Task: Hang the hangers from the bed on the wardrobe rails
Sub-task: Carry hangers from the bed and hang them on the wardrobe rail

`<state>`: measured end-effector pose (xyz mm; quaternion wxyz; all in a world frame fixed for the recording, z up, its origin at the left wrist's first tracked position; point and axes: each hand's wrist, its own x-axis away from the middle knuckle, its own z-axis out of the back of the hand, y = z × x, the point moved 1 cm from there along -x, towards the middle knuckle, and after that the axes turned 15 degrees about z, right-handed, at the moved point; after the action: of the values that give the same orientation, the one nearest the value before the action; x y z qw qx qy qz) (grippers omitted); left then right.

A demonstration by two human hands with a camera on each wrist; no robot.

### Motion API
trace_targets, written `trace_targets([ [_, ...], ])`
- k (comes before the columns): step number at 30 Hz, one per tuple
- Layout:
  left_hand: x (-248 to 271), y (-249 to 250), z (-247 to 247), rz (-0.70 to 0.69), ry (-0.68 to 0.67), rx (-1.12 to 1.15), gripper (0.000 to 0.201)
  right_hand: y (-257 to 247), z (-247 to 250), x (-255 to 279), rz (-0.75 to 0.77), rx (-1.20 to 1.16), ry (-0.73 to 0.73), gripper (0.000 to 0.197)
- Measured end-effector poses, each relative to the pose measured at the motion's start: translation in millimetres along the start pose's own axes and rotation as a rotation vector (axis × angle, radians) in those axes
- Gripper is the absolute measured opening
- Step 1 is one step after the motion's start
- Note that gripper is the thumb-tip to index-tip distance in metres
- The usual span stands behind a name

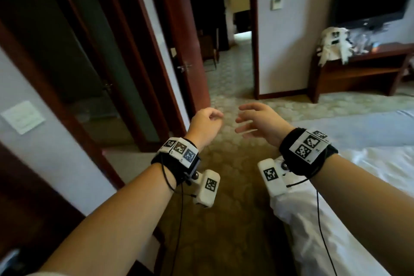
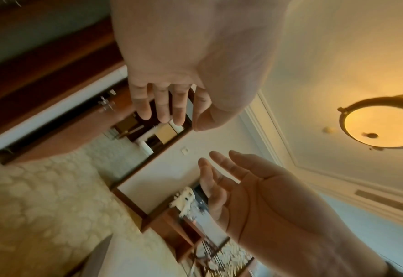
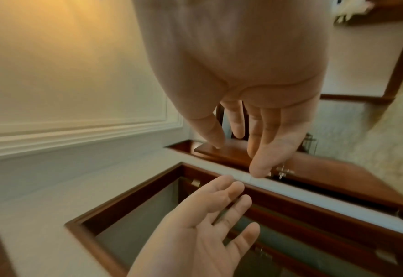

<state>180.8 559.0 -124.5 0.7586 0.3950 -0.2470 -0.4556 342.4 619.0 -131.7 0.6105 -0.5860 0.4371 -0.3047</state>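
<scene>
The left hand (image 1: 205, 125) and right hand (image 1: 261, 122) hover empty with loose, relaxed fingers, close together over patterned carpet (image 1: 224, 219). No hangers show; the white-sheeted bed (image 1: 358, 197) lies near right. Left stands a dark frosted-glass panel (image 1: 74, 51) in reddish wood, a wooden door (image 1: 179, 29) ajar beyond.

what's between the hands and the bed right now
Nothing visible. Both the left hand and right hand are empty over the carpet, the bed just to their right. No hangers show on it.
</scene>
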Motion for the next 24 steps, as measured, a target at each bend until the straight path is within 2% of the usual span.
trace_targets([
  [8, -36, 55, -137, -0.112, -0.345, -0.021, 0.017, 23, 128, 36, -0.083, 0.043, 0.376, 0.031],
  [15, -42, 99, -243, -0.209, -0.693, -0.055, 0.016, 27, 206, 88, -0.156, 0.108, 0.725, 0.032],
  [19, -18, 116, -302, -0.297, -0.868, -0.063, 0.015, 34, 235, 138, -0.196, 0.125, 0.920, 0.032],
  [24, 49, 141, -373, -0.385, -1.099, -0.127, 0.021, 32, 271, 226, -0.235, 0.125, 1.149, 0.032],
])
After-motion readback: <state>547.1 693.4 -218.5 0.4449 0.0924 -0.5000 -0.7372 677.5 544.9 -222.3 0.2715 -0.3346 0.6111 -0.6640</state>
